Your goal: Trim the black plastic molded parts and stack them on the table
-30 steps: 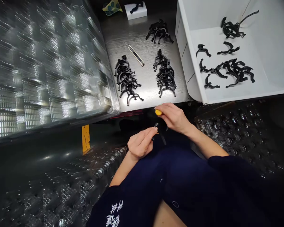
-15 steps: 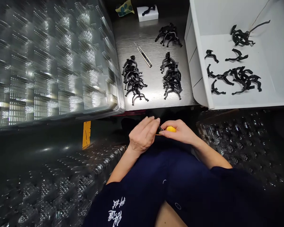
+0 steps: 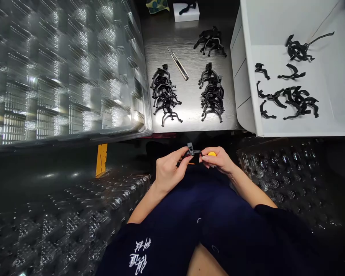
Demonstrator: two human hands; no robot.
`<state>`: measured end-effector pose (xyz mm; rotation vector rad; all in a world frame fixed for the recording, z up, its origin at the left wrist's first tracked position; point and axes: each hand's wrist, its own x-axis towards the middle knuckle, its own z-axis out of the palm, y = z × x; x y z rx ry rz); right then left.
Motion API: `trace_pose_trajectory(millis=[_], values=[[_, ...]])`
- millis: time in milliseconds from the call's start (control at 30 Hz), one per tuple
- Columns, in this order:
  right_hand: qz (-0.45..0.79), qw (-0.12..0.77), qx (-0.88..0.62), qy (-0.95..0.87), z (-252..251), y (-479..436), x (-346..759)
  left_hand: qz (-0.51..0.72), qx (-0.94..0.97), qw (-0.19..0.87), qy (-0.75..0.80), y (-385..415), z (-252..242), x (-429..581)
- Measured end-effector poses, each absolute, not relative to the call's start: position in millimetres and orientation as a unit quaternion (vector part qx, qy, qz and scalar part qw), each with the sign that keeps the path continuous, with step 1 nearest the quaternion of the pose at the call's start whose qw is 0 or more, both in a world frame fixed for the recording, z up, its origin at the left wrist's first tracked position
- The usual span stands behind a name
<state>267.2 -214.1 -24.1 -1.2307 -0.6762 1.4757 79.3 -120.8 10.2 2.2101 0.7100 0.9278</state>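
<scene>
My left hand [image 3: 169,170] and my right hand [image 3: 218,159] meet over my lap, just below the table edge. Between their fingertips sits a small black plastic clip [image 3: 192,150]; both hands pinch it. A yellow finger cot [image 3: 212,154] covers one fingertip of my right hand. On the grey table [image 3: 186,109] above lie three rows of similar black clips: a left row [image 3: 164,94], a right row [image 3: 212,94] and a small heap [image 3: 210,40] further back.
A metal tool [image 3: 178,64] lies between the clip rows. A white bin [image 3: 248,88] at the right holds loose black clips [image 3: 293,97]. Stacked clear plastic trays [image 3: 60,65] fill the left; more trays sit at the lower left [image 3: 74,222] and lower right [image 3: 278,172].
My hands have turned the clip: the left hand has slid down and now pinches it from the left, so the clip shows between both hands. The view has shifted slightly.
</scene>
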Motion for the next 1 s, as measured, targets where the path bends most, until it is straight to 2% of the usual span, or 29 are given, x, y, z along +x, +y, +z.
trace_pose_trajectory(millis=[133,233,300,400,467,600,700,833,900,1000], values=[[0.607,0.532,-0.519,-0.282,-28.8,-215.4,268.9,0.328,0.838,0.34,0.274,-115.9,7.8,83.6],[0.577,0.574,-0.513,-0.274,-33.6,-217.8,272.8,0.314,0.827,0.35,0.309,-99.6,4.5,92.9],[0.543,0.584,-0.53,-0.291,-33.2,-220.8,276.6,0.329,0.826,0.295,0.349,-82.1,3.0,101.4],[0.501,0.556,-0.577,-0.327,-26.1,-227.1,280.4,0.36,0.823,0.154,0.411,-52.3,3.0,115.5],[0.491,0.54,-0.594,-0.339,-20.8,-230.5,279.9,0.372,0.815,0.106,0.432,-33.6,4.7,126.6],[0.495,0.523,-0.598,-0.353,-17.9,-230.3,272.0,0.363,0.787,0.106,0.487,-1.0,12.5,155.4],[0.486,0.523,-0.592,-0.374,-16.4,-228.7,265.0,0.311,0.765,0.114,0.552,19.9,19.7,174.7],[0.469,0.544,-0.54,-0.44,9.3,-241.6,274.1,0.25,0.759,0.141,0.584,34.6,24.0,181.4],[0.388,0.56,-0.516,-0.519,34.5,-252.8,295.9,0.255,0.772,0.15,0.562,33.9,23.8,177.7],[0.152,0.546,-0.609,-0.555,72.9,-262.9,354.1,0.328,0.792,0.124,0.5,25.2,22.7,168.9]])
